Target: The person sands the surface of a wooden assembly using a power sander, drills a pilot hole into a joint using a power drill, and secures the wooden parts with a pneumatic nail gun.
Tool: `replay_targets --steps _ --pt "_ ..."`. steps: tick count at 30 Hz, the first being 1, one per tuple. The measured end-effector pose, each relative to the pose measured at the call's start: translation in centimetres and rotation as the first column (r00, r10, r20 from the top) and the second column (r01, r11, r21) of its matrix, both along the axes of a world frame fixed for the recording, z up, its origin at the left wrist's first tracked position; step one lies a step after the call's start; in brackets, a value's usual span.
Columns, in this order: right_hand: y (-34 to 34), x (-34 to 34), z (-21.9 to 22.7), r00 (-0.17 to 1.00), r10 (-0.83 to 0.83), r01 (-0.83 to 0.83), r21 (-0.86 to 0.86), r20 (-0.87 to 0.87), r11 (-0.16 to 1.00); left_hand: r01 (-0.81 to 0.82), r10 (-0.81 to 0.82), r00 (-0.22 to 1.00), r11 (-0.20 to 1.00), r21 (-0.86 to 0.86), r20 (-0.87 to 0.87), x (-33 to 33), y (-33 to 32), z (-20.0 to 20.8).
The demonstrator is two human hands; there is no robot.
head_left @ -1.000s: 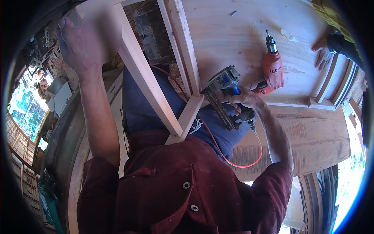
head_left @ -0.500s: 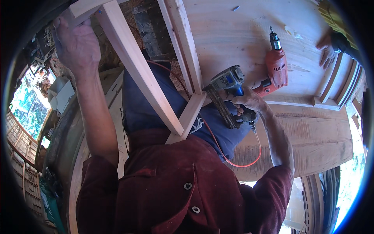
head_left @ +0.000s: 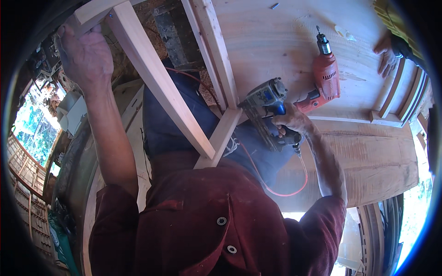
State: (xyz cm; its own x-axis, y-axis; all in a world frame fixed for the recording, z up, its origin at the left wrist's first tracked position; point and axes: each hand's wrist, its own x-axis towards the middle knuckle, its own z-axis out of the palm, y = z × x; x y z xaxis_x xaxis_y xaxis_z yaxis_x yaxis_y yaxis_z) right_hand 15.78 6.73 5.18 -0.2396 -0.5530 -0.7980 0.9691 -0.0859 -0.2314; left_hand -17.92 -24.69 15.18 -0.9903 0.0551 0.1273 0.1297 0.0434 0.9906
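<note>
At the frame's upper left, your left grip (head_left: 90, 62) half-curled around the wooden framework (head_left: 159, 78); right of centre, your right grip (head_left: 293, 118) clasped a nail gun (head_left: 265, 97).

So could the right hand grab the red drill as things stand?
Probably not as it is: the right hand is wrapped around the nail gun. The drill lies close by, its body uncovered, so a freed hand likely could.
</note>
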Motion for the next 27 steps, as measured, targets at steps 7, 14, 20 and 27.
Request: replay_targets --steps 7,14,20,27 --pt "0.1 0.8 -0.2 0.999 0.017 -0.019 0.046 0.048 0.999 0.007 -0.007 1.0 1.0 0.004 0.014 0.0 -0.2 0.4" --pt "-0.2 0.6 0.0 0.999 0.012 -0.013 0.02 0.031 1.0 0.02 -0.021 1.0 0.999 -0.039 -0.021 -0.1 -0.4 0.2" --pt "-0.2 0.7 -0.3 0.999 0.025 -0.026 0.024 0.045 0.999 -0.031 0.037 0.997 0.995 -0.093 0.065 0.1 -0.5 0.7" --pt "-0.2 -0.1 -0.1 0.996 0.084 -0.084 0.003 -0.007 0.997 0.017 -0.017 1.0 0.999 -0.05 0.005 -0.4 -1.1 1.7"
